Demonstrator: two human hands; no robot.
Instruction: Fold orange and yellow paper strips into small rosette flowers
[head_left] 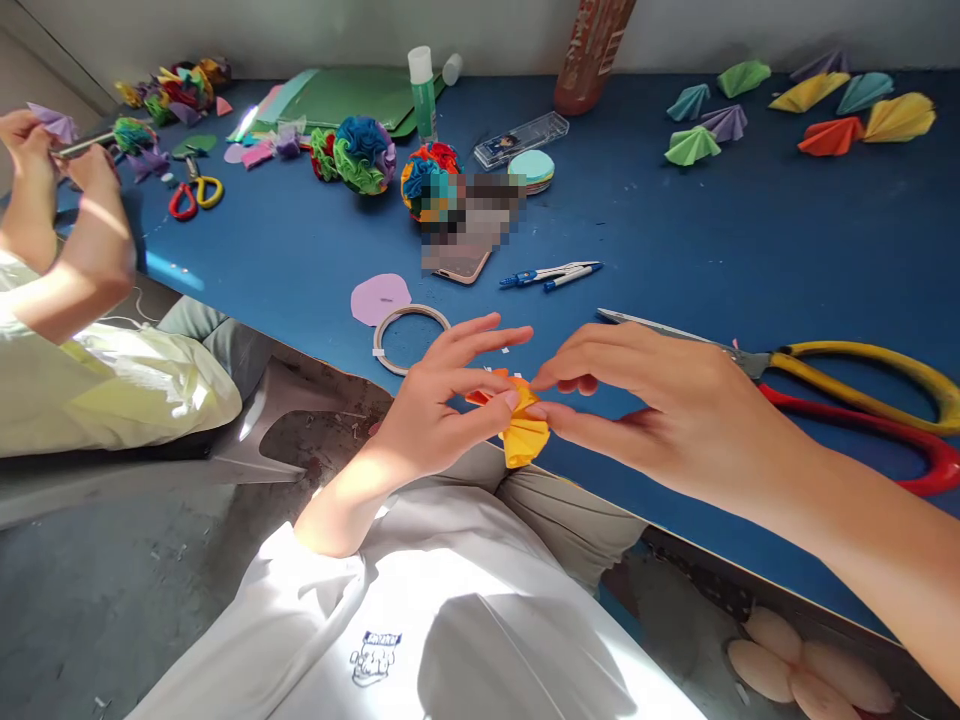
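Observation:
A pleated yellow paper piece (525,445) is held just over the table's near edge, with some orange paper showing beside its upper part. My left hand (427,405) pinches it between thumb and index finger, while the other fingers stretch out. From the other side my right hand (660,395) grips the same paper with thumb and fingertips. Its fingers partly hide the top of the folds. Close to my left hand lies a tape roll (381,335) with a lilac paper disc (375,300) behind it. Large scissors (862,355) with yellow and red handles rest beside my right wrist.
Several folded paper fans (829,135) stand at the back right. Ruffled paper balls (364,155), a glue stick (422,95), a brown bottle (589,60), a phone (469,255) and a compass (551,273) occupy the blue table. A co-worker's hands (94,170) work at the left.

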